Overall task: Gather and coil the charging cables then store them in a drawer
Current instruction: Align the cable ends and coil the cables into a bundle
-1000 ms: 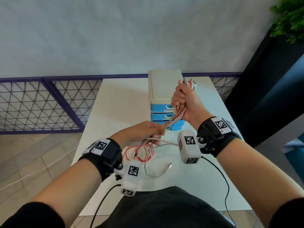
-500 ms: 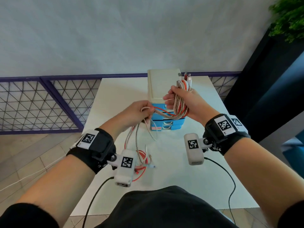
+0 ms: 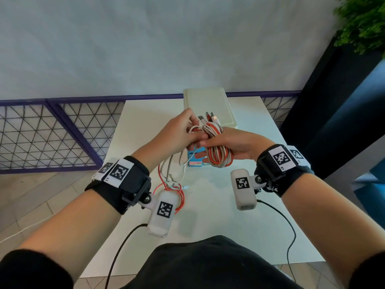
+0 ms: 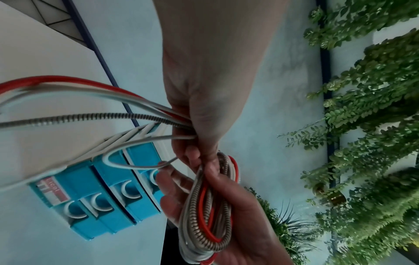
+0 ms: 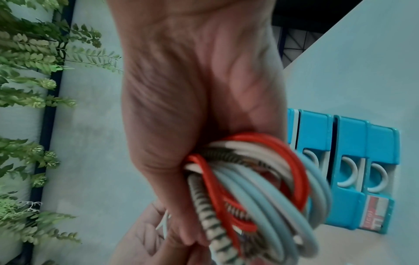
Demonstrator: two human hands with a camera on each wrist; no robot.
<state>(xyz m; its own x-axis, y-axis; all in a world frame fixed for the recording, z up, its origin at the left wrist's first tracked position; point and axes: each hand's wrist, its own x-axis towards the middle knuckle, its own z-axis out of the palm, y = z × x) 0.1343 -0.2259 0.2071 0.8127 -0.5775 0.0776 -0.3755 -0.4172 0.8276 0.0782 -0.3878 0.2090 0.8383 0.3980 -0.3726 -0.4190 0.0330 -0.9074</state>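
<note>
The right hand [image 3: 233,146] clamps the coiled bundle of red, white and braided charging cables [image 3: 217,156] above the white table [image 3: 208,215]; the left hand [image 3: 179,135] pinches the uncoiled tails [image 3: 169,174]. These dangling ends could snag the blue-fronted drawer unit [image 3: 208,107] or slip loose, undoing the loops.

both forearms reach forward and meet above the table, each wrist strapped with a black band carrying a camera. the left hand [image 3: 181,132] has its fingers curled, pinching the loose cable strands [image 4: 127,100]. the right hand [image 3: 233,142] lies palm-up just beside it, touching it, with its fingers wrapped round the coiled cable bundle [image 3: 216,151].
</note>
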